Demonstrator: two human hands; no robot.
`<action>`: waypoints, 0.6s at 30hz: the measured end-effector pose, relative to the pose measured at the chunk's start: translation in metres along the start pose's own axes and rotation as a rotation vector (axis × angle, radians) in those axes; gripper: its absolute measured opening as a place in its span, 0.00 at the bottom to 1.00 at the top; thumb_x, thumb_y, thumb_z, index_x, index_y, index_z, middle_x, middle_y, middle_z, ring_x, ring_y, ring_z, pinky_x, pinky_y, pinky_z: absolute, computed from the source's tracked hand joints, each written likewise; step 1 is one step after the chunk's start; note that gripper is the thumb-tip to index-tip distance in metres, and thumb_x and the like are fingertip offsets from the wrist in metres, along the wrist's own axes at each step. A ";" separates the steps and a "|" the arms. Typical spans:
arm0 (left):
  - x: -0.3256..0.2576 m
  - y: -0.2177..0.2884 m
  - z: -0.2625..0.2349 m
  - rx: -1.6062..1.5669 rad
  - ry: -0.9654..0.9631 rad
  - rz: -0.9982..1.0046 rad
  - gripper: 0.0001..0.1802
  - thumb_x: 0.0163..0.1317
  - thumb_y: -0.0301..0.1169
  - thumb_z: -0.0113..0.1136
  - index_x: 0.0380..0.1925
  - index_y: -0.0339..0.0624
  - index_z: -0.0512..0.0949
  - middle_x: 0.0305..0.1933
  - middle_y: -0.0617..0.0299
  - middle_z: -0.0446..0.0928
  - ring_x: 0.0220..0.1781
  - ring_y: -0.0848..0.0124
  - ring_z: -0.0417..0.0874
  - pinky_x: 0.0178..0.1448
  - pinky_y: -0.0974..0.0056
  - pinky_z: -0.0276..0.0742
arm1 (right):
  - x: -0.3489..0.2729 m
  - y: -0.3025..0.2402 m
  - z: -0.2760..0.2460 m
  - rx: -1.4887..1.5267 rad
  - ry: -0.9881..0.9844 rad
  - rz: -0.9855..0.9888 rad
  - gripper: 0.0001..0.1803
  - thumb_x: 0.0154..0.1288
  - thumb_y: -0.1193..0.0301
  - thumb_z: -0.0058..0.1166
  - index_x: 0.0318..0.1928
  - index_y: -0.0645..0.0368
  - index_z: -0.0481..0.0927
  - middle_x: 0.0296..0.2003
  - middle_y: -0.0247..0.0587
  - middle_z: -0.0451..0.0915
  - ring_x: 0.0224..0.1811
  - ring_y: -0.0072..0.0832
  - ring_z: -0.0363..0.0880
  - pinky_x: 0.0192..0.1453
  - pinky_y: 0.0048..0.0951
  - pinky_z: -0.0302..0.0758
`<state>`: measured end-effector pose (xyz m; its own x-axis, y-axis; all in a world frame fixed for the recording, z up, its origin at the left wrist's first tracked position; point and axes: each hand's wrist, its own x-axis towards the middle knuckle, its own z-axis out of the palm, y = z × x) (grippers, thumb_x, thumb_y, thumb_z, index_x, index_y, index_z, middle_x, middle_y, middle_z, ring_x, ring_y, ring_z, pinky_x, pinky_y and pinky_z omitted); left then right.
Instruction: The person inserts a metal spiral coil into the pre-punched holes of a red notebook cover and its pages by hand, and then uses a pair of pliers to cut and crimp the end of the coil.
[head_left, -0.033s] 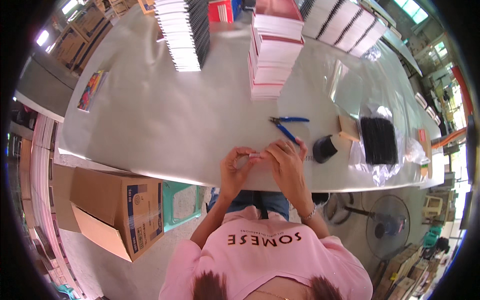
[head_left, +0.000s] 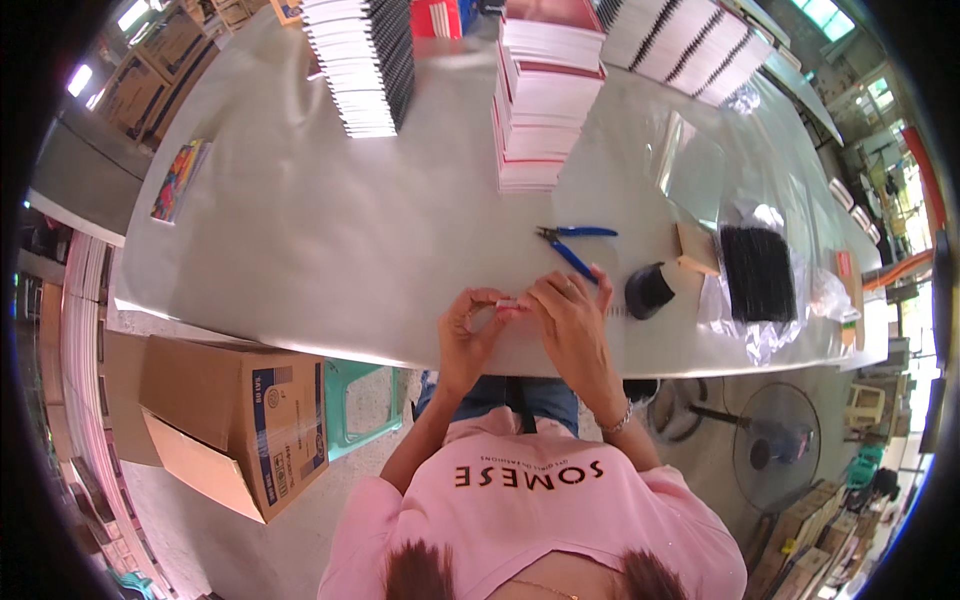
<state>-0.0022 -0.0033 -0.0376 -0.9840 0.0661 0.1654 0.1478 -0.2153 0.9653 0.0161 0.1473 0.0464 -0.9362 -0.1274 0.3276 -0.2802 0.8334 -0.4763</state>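
Observation:
My left hand [head_left: 468,330] and my right hand [head_left: 570,325] meet just above the table's near edge. Between their fingertips is a small, pale, narrow piece [head_left: 508,304], too small to name. My left thumb and forefinger pinch one end, while the right fingers close on the other. Just beyond my right hand lie blue-handled cutting pliers [head_left: 578,252] with their handles spread. A curved black holder [head_left: 650,291] sits to the right of that hand. A short row of fine dark marks or coils [head_left: 618,311] shows between them, partly hidden.
Stacks of spiral-bound books [head_left: 352,75] and pink-covered books [head_left: 545,125] stand at the back. On the right are a wooden block [head_left: 697,248] and a bundle of black strands [head_left: 757,272] on plastic wrap. An opened carton [head_left: 230,420], green stool [head_left: 365,410] and fan [head_left: 775,445] stand below the edge.
The whole view has shifted slightly, with the table things a little higher in the picture. Both hands keep nearly the same pose on the small pale piece.

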 end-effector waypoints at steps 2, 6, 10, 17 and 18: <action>0.001 0.001 0.000 -0.005 0.000 -0.009 0.09 0.60 0.17 0.64 0.41 0.34 0.78 0.41 0.61 0.81 0.47 0.74 0.82 0.56 0.67 0.77 | 0.006 -0.007 -0.005 -0.021 0.023 -0.027 0.08 0.63 0.76 0.56 0.42 0.52 0.80 0.40 0.32 0.79 0.50 0.32 0.77 0.70 0.49 0.50; 0.002 0.005 0.002 -0.057 0.015 -0.027 0.09 0.61 0.17 0.64 0.41 0.34 0.78 0.41 0.61 0.81 0.47 0.74 0.82 0.56 0.67 0.77 | 0.001 -0.007 -0.005 0.019 -0.031 0.045 0.08 0.66 0.72 0.55 0.45 0.51 0.78 0.42 0.34 0.78 0.51 0.34 0.75 0.71 0.55 0.47; 0.004 0.007 0.002 -0.044 0.002 -0.028 0.09 0.61 0.17 0.63 0.41 0.34 0.78 0.41 0.61 0.81 0.46 0.74 0.81 0.57 0.67 0.77 | 0.003 -0.003 -0.002 0.042 -0.031 0.012 0.07 0.66 0.72 0.54 0.44 0.52 0.78 0.41 0.34 0.78 0.51 0.34 0.76 0.71 0.54 0.47; 0.004 0.007 0.001 -0.063 0.000 -0.052 0.09 0.61 0.16 0.64 0.41 0.34 0.78 0.41 0.62 0.80 0.47 0.74 0.81 0.57 0.67 0.76 | 0.003 -0.006 0.001 0.085 0.000 0.040 0.05 0.67 0.74 0.54 0.42 0.53 0.80 0.40 0.33 0.79 0.51 0.31 0.77 0.72 0.50 0.47; 0.005 0.007 0.001 -0.059 -0.002 -0.035 0.09 0.61 0.16 0.64 0.41 0.34 0.78 0.41 0.62 0.80 0.47 0.74 0.81 0.58 0.67 0.76 | 0.004 -0.006 0.000 0.080 0.011 0.045 0.05 0.66 0.74 0.54 0.42 0.53 0.80 0.40 0.32 0.79 0.52 0.31 0.77 0.72 0.48 0.47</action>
<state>-0.0059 -0.0036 -0.0294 -0.9882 0.0767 0.1323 0.1071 -0.2700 0.9569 0.0141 0.1417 0.0503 -0.9459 -0.0842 0.3133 -0.2542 0.7924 -0.5546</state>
